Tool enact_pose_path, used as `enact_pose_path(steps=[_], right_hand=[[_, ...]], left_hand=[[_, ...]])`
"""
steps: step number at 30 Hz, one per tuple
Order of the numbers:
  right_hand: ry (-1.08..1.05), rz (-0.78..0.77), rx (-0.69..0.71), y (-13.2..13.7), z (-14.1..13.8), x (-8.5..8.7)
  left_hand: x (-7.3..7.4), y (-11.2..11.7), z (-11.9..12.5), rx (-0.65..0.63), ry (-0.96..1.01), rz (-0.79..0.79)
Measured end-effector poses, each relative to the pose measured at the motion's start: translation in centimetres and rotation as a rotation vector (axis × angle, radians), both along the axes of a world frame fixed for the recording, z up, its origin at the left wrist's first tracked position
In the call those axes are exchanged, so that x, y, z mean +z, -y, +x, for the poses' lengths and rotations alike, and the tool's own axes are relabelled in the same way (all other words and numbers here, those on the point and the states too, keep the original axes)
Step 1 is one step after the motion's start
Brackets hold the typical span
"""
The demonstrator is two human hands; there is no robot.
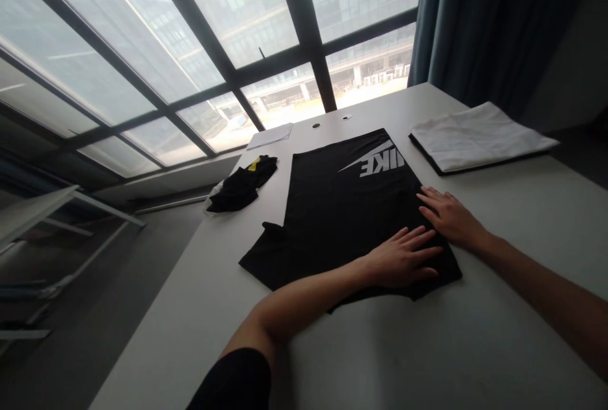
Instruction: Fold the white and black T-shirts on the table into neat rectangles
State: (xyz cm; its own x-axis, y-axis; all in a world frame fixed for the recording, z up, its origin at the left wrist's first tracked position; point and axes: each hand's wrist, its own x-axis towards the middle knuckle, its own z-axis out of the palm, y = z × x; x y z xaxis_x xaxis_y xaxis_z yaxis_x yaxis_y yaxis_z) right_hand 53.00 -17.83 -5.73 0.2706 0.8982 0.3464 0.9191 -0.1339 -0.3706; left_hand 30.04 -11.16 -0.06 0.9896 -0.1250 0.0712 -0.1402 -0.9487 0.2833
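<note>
A black T-shirt (332, 213) with a white printed logo lies spread out on the white table (190, 340). Its printed end points toward the window, and one sleeve sticks out at the left. My left hand (401, 258) rests flat on the cloth near the shirt's close right part, fingers apart. On the shirt's right edge lies my right hand (449, 217), its fingers stretched out over the black fabric. Neither hand grips anything.
Folded white cloth (479, 134) with a dark layer beneath it lies at the right. A crumpled black and yellow garment (242, 185) sits by the left edge, with papers (270, 136) behind it. Windows and a blue curtain (475, 30) stand beyond the table.
</note>
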Motion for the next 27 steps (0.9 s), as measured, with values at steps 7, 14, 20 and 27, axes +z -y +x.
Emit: enact_pose_path(steps=[7,14,20,27], right_hand=[[-0.002,0.002,0.006,0.0,0.2,-0.3],[-0.045,0.079,0.010,0.1,0.4,0.5],[-0.075,0.163,0.109,-0.7,-2.0,3.6],[-0.152,0.133,0.326,-5.1,-9.8,7.4]], left_hand=[[5.9,-1.8,-3.2,0.034,-0.046,-0.110],[6.0,-9.8,-14.5,0.632,0.122,-0.097],[2.5,-15.2,-27.2,1.322,0.062,0.143],[0.9,-16.4,-33.2,1.598,-0.075,-0.003]])
